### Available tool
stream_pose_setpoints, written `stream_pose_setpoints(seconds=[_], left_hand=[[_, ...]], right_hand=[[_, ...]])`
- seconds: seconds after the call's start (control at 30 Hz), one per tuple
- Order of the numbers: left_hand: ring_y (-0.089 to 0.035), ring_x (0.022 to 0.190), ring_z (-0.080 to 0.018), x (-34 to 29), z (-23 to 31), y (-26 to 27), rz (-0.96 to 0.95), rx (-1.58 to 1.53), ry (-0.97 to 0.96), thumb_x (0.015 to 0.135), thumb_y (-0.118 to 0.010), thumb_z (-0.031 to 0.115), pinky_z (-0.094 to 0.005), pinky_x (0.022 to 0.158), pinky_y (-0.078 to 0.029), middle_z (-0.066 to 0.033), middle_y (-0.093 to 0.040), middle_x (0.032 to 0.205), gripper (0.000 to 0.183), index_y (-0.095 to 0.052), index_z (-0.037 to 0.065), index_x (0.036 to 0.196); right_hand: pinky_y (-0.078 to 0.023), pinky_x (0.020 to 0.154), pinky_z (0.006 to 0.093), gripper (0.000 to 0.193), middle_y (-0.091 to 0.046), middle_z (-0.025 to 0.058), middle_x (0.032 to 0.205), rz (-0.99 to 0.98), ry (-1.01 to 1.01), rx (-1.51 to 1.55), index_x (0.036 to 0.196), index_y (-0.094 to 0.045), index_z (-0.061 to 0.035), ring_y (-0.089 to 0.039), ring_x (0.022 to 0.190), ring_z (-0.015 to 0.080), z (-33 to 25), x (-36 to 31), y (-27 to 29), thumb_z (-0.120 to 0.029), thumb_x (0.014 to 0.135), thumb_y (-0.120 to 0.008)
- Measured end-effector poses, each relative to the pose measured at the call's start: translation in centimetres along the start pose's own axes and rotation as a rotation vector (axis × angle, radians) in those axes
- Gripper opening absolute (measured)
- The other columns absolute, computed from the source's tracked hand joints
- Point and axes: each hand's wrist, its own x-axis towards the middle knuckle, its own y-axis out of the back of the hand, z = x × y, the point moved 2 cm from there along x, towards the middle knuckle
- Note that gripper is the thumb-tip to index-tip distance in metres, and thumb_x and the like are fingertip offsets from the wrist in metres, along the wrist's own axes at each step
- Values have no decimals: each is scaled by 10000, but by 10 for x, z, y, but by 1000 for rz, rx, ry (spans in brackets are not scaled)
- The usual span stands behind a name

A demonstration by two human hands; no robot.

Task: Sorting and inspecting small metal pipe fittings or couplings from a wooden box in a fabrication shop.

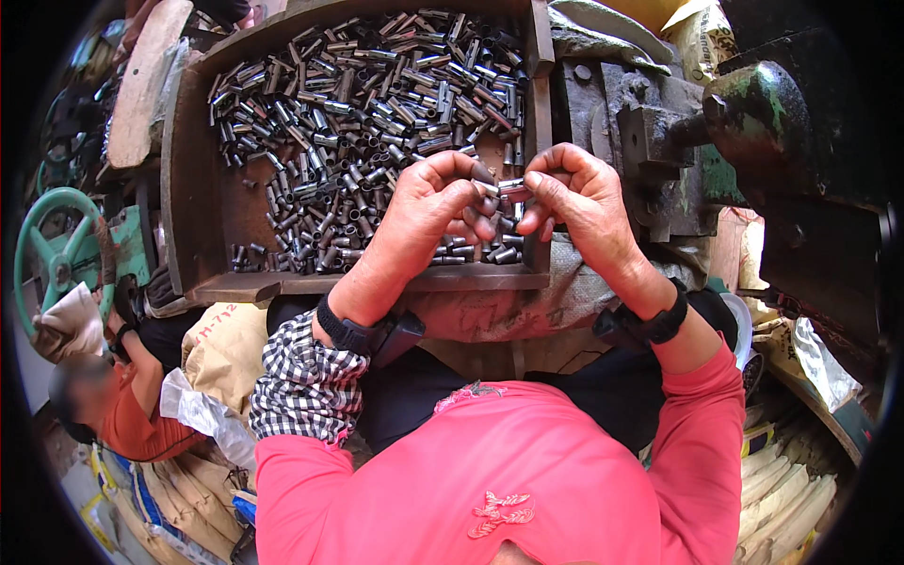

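My left hand (435, 205) and my right hand (586, 202) meet above the near right part of a wooden tray (377, 282). Between thumb and fingers, my right hand pinches a small shiny metal tube (513, 191). The fingertips of my left hand are closed at the tube's left end, on a short light metal piece (487, 189). Whether the two pieces are joined or only touch, I cannot tell. Below and beyond my hands, the tray holds a heap of dark and shiny metal tubes (377, 118), some long, some short.
To the right stands a heavy dark machine (753, 122) with a rounded metal part. A green handwheel (61, 250) is at the left, near a person in orange (141, 414). Sacks (221, 348) lie beside me, and a cloth sack (565, 297) hangs below the tray.
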Motion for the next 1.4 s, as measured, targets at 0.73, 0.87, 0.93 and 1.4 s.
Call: stream_pose_setpoints(seconds=[0.73,0.87,0.93,1.4], left_hand=[[-625,581,-107,0,-12,-4,-24,-41,-67,920,-544,153,-194,489,-498,-94,-661,790,214,-568,-17,1047],[-624,579,-106,-6,-10,-11,7,125,-141,912,-559,135,-193,482,-488,-83,-659,780,229,-564,-27,1073],[-624,581,-104,-10,2,-9,-68,149,-77,904,-571,131,-193,482,-488,-81,-659,782,227,-564,-27,1067],[-548,616,-71,-8,0,-9,-192,853,-518,887,-536,64,-206,509,-453,-56,-606,849,308,-452,18,1180]], right_hand=[[-500,477,202,183,-653,127,824,75,-9,150,968,-490,13,-642,594,127,2,-7,-3,-119,887,-588],[-500,476,204,176,-653,121,802,53,-19,175,943,-505,8,-645,598,127,4,-5,0,-105,867,-616],[-500,473,205,166,-651,116,788,-64,-84,237,926,-513,5,-645,595,127,0,-4,8,-98,858,-625],[-472,476,267,181,-622,97,723,-47,92,-402,840,-548,-12,-644,577,193,-4,4,-5,-145,811,-668]])
